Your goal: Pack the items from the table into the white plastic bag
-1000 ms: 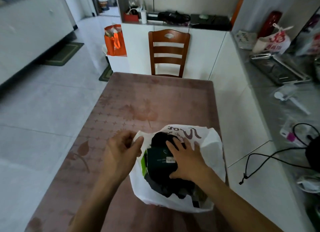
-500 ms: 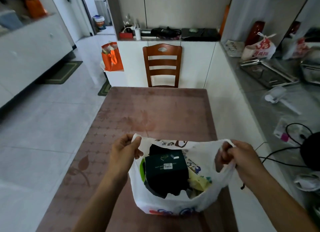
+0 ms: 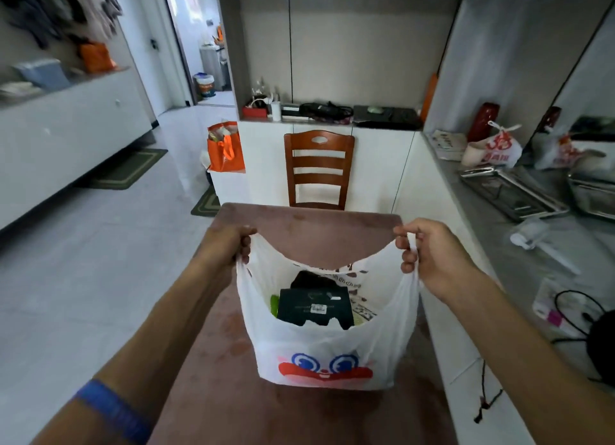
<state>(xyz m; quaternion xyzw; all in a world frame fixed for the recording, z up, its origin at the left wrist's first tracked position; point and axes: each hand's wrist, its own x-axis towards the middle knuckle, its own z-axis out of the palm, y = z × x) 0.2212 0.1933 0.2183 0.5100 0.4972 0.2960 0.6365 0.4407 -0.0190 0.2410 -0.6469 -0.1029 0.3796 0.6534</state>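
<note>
I hold the white bag (image 3: 327,358) up by its 2 handles, mouth stretched wide between both hands. My left hand (image 3: 222,248) has its fingers clenched round the left handle; my right hand (image 3: 432,250) pinches the right handle, fingers (image 3: 408,264) curled on the plastic. The bag sits over the near part of the desk (image 3: 312,225); I cannot tell whether its base touches the surface. Its front shows a red and blue cartoon face.

Inside the bag: 1 dark box (image 3: 314,306) with a small white label, lying on top. Behind it, a black item (image 3: 307,279), shape unclear. At the box's left edge a green item (image 3: 274,304) shows, mostly hidden.

The desk has a pinkish-brown cover. A wooden chair (image 3: 318,168) stands at its far end. Left of the chair, an orange bag (image 3: 225,148) sits on a low white unit. On the grey counter to the right: a metal tray (image 3: 511,191), a knotted white bag (image 3: 499,146) with red print, and a black cable (image 3: 579,306). A blue band (image 3: 111,411) circles my left forearm.
</note>
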